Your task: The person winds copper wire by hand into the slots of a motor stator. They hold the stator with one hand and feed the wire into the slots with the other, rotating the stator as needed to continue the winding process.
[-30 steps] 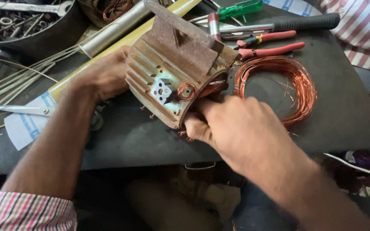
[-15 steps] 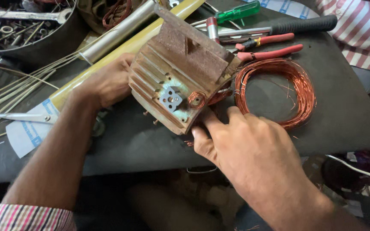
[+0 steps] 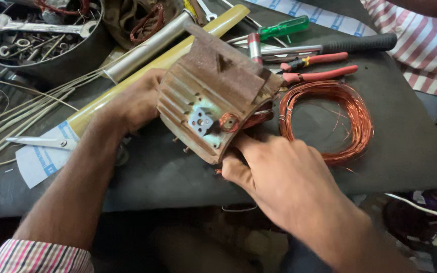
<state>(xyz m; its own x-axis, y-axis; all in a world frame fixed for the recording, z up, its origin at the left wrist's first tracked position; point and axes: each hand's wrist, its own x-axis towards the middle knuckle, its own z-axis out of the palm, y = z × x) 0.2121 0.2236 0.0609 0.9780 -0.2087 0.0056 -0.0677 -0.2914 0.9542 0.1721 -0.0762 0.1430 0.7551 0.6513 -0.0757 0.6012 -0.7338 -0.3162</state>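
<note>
Both hands' grip on motor housing [image 3: 213, 108], fingertips hidden.

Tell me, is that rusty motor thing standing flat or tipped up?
Tipped up. The rusty motor housing leans on one edge, held between the left hand and right hand.

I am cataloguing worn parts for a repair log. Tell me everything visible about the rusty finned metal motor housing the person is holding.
The rusty finned metal motor housing is a brown, corroded casting with parallel cooling ribs along its side and a flat rusted block on top. A pale bluish terminal plate sits on its near face, with copper winding wire showing at the open end. It is tilted above the dark tabletop. The left hand braces its far side; the right hand grips its lower near edge, fingers by the windings.
</note>
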